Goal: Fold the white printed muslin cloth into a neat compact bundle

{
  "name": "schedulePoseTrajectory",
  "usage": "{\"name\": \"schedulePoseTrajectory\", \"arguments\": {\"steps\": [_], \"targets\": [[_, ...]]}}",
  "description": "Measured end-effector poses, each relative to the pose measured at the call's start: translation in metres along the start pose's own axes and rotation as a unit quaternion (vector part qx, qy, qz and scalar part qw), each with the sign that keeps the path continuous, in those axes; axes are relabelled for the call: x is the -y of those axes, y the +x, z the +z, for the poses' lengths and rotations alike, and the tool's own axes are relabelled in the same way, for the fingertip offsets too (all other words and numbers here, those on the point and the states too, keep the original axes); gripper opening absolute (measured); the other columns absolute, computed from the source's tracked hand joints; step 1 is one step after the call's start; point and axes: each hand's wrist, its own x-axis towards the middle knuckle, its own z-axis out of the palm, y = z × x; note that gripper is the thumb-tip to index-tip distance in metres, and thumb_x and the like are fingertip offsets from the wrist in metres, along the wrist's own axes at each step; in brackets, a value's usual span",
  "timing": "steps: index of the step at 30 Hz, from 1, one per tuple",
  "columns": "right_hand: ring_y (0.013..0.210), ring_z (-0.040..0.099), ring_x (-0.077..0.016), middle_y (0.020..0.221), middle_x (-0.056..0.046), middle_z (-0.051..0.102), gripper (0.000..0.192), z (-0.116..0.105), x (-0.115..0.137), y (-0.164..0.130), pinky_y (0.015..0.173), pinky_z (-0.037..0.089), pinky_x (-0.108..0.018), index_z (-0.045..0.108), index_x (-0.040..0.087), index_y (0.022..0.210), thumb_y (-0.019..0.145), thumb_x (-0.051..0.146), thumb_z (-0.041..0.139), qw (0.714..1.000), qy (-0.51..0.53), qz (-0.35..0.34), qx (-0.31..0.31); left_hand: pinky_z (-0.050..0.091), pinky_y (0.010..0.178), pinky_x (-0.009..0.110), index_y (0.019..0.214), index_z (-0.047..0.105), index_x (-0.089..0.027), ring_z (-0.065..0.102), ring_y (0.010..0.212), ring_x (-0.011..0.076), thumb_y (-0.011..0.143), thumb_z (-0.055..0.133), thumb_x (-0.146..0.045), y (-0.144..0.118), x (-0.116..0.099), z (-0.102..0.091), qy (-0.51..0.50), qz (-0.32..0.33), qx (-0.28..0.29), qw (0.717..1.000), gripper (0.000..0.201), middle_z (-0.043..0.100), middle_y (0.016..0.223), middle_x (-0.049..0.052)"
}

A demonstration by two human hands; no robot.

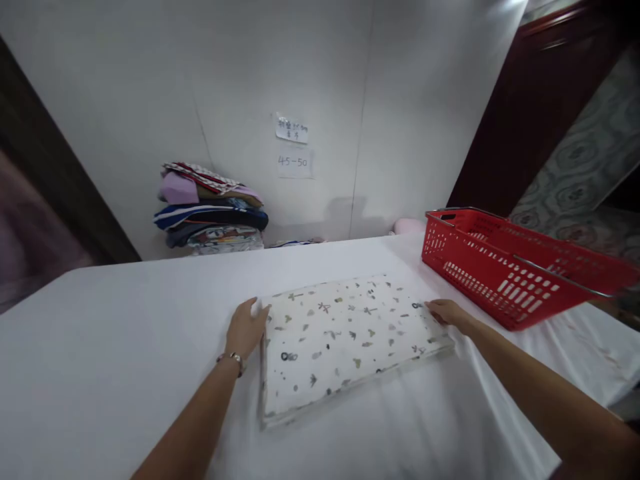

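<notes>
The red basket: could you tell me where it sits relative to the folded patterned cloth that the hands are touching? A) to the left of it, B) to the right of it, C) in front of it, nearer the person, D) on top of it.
B: the red basket stands on the white table to the right of the folded patterned cloth, beyond the right hand; the left hand rests at the cloth's opposite edge.

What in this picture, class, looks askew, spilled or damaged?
Nothing looks spilled or damaged. The folded patterned cloth lies at a slant on the white table, the left hand and right hand at its ends. The red basket reaches past the table's edge.
</notes>
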Motion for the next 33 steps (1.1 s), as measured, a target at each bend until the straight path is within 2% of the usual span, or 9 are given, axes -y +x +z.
{"name": "schedulePoseTrajectory", "arguments": {"steps": [5, 9, 13, 17, 20, 24, 28, 30, 33], "targets": [[0.077, 0.061, -0.0193, 0.082, -0.007, 0.067, 0.037, 0.015, 0.024, 0.007, 0.062, 0.045, -0.026, 0.068, 0.015, 0.083, 0.071, 0.049, 0.063, 0.998, -0.014, 0.019, 0.057, 0.038, 0.100, 0.037, 0.127, 0.046, -0.012, 0.050, 0.117, 0.0256, 0.081, 0.047, -0.040, 0.042, -0.015, 0.008, 0.086, 0.026, 0.084, 0.992, 0.054, 0.047, 0.135, 0.014], [0.088, 0.062, -0.0239, 0.102, -0.011, 0.065, 0.044, 0.009, 0.032, 0.005, 0.067, 0.048, -0.030, 0.065, 0.014, 0.096, 0.067, 0.048, 0.068, 0.992, -0.031, 0.069, 0.104, 0.043, 0.093, 0.033, 0.123, 0.051, -0.011, 0.054, 0.113, 0.0255, 0.077, 0.052, -0.040, 0.062, -0.018, 0.014, 0.109, 0.007, 0.156, 0.982, 0.055, 0.055, 0.128, 0.014], [0.093, 0.063, -0.0241, 0.111, -0.012, 0.064, 0.044, -0.001, 0.033, -0.005, 0.069, 0.051, -0.030, 0.063, 0.016, 0.096, 0.065, 0.046, 0.071, 0.968, 0.054, 0.113, 0.217, 0.042, 0.094, 0.033, 0.112, 0.059, -0.014, 0.055, 0.111, 0.0264, 0.069, 0.057, -0.043, 0.076, -0.021, 0.014, 0.147, 0.015, 0.215, 0.965, 0.053, 0.060, 0.121, 0.012], [0.092, 0.064, -0.0239, 0.103, -0.011, 0.068, 0.034, -0.002, 0.029, -0.003, 0.073, 0.052, -0.030, 0.065, 0.016, 0.088, 0.064, 0.039, 0.071, 0.939, 0.147, 0.091, 0.297, 0.045, 0.087, 0.034, 0.095, 0.065, -0.015, 0.060, 0.102, 0.0287, 0.060, 0.063, -0.040, 0.086, -0.028, 0.009, 0.151, 0.013, 0.246, 0.957, 0.043, 0.066, 0.108, 0.012], [0.090, 0.065, -0.0249, 0.104, -0.012, 0.068, 0.040, -0.006, 0.033, 0.021, 0.072, 0.053, -0.031, 0.064, 0.015, 0.098, 0.064, 0.035, 0.071, 0.959, 0.117, 0.076, 0.246, 0.047, 0.082, 0.033, 0.088, 0.065, -0.017, 0.061, 0.098, 0.0286, 0.056, 0.065, -0.037, 0.089, -0.030, 0.004, 0.135, 0.012, 0.241, 0.961, 0.038, 0.068, 0.102, 0.010], [0.095, 0.062, -0.0269, 0.116, -0.015, 0.061, 0.064, -0.026, 0.063, 0.082, 0.072, 0.051, -0.033, 0.055, 0.014, 0.122, 0.064, 0.035, 0.073, 0.994, -0.080, 0.040, 0.064, 0.050, 0.070, 0.031, 0.080, 0.062, -0.018, 0.063, 0.093, 0.0284, 0.053, 0.067, -0.042, 0.075, -0.030, 0.005, 0.049, -0.056, 0.284, 0.956, 0.036, 0.069, 0.093, 0.008], [0.099, 0.060, -0.0276, 0.115, -0.014, 0.061, 0.063, -0.035, 0.103, 0.141, 0.079, 0.048, -0.033, 0.052, 0.015, 0.126, 0.070, 0.037, 0.069, 0.970, -0.235, -0.044, -0.038, 0.051, 0.058, 0.029, 0.079, 0.058, -0.018, 0.064, 0.082, 0.0260, 0.051, 0.069, -0.046, 0.044, -0.044, 0.019, -0.052, -0.131, 0.368, 0.919, 0.041, 0.067, 0.085, 0.008], [0.105, 0.057, -0.0308, 0.116, -0.016, 0.060, 0.060, -0.026, 0.113, 0.155, 0.084, 0.045, -0.038, 0.054, 0.015, 0.124, 0.070, 0.035, 0.070, 0.963, -0.260, -0.054, -0.053, 0.050, 0.056, 0.028, 0.078, 0.056, -0.018, 0.064, 0.079, 0.0249, 0.050, 0.070, -0.048, 0.031, -0.052, 0.026, -0.062, -0.142, 0.365, 0.918, 0.043, 0.066, 0.081, 0.007], [0.115, 0.050, -0.0349, 0.121, -0.017, 0.057, 0.055, -0.004, 0.109, 0.153, 0.092, 0.038, -0.048, 0.053, 0.017, 0.125, 0.074, 0.033, 0.067, 0.956, -0.277, -0.072, -0.063, 0.049, 0.056, 0.026, 0.079, 0.056, -0.018, 0.063, 0.078, 0.0224, 0.052, 0.069, -0.051, 0.022, -0.058, 0.028, -0.092, -0.162, 0.352, 0.917, 0.044, 0.066, 0.080, 0.005]]}}
